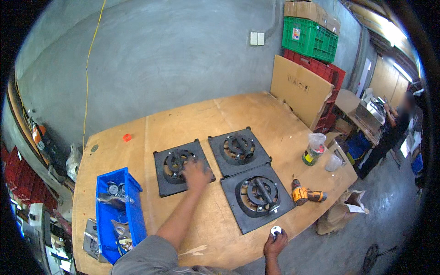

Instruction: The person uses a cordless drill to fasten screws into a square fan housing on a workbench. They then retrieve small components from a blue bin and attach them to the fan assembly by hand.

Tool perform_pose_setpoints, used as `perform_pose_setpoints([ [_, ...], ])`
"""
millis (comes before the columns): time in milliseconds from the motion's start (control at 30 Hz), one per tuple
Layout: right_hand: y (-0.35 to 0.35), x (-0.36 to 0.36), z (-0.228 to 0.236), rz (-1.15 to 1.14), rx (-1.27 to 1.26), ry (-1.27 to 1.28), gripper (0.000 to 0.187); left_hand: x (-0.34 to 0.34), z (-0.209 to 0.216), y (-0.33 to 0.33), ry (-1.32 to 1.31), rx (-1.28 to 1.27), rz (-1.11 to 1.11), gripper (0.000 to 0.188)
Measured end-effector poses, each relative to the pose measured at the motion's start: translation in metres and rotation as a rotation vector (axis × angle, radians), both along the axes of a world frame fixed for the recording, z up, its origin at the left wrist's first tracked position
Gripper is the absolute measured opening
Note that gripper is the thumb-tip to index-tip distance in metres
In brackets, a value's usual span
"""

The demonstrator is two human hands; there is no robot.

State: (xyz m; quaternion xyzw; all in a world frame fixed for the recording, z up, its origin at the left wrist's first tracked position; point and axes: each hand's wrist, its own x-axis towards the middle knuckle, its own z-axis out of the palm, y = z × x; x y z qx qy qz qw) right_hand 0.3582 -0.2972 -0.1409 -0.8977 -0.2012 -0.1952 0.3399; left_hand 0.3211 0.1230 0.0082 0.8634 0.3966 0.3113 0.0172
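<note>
Three square black panels, each with a round vented housing and a crossbar, lie on the wooden table. Over the right side of the left panel (165, 184) is my left hand (197, 175), its slightly blurred fingers spread; contact is unclear. My right hand (276, 245), near the table's front edge, grips a small round white-and-dark part (275, 230) between its fingers. The far right panel (239, 145) and the near right panel (257, 195) lie close together. Beside the near one rests an orange-and-black cordless drill (300, 194).
A blue bin (134, 206) with metal parts stands at the left, and an orange ring (127, 137) lies farther back. A jar with a plastic bag (313, 149) sits at the right. Behind it leans a cardboard sheet (300, 89). A person (395, 126) stands at another bench.
</note>
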Motion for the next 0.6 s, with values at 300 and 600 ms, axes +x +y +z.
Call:
perform_pose_setpoints([
  [300, 0.001, 0.0, 0.013, -0.007, -0.035, -0.051, 0.029, -0.036, 0.015, 0.112, 0.345, -0.746, 0.192, 0.094],
  [600, 0.001, 0.0, 0.006, -0.017, 0.039, -0.061, 0.03, -0.106, 0.007, 0.038, 0.338, -0.68, 0.055, 0.097],
])
